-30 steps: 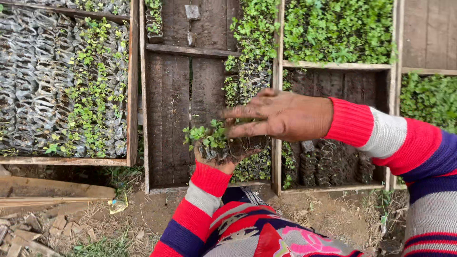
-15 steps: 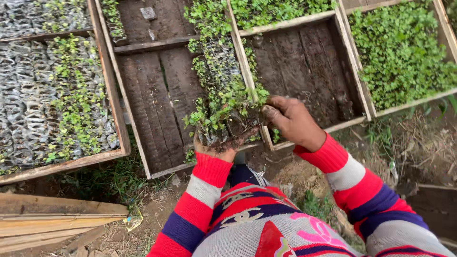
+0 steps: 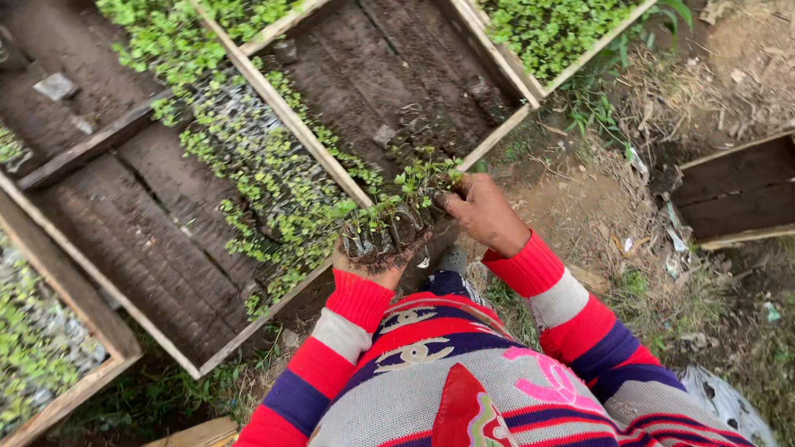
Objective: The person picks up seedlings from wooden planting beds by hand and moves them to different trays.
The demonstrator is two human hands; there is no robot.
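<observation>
A clump of small black seedling bags (image 3: pixel 389 228) with green sprouts rests on my left hand (image 3: pixel 364 263), which cups it from below. My right hand (image 3: pixel 478 211) grips the clump's right end. Both hands hold it over the near corner of a wooden crate (image 3: pixel 281 116), next to the row of bagged seedlings (image 3: pixel 248 157) along its right side. Striped red, grey and purple sleeves cover both arms.
A second crate (image 3: pixel 497 62) to the right holds dark soil and a few bags. A crate of green seedlings (image 3: pixel 555 25) lies at top right, another (image 3: pixel 33 356) at far left. Bare ground with dry grass (image 3: pixel 629 207) and a dark wooden box (image 3: pixel 737 190) are on the right.
My right hand has come off the top of the clump and taken hold of its right end. My head has turned right, so the crates have slid left and tilted in view.
</observation>
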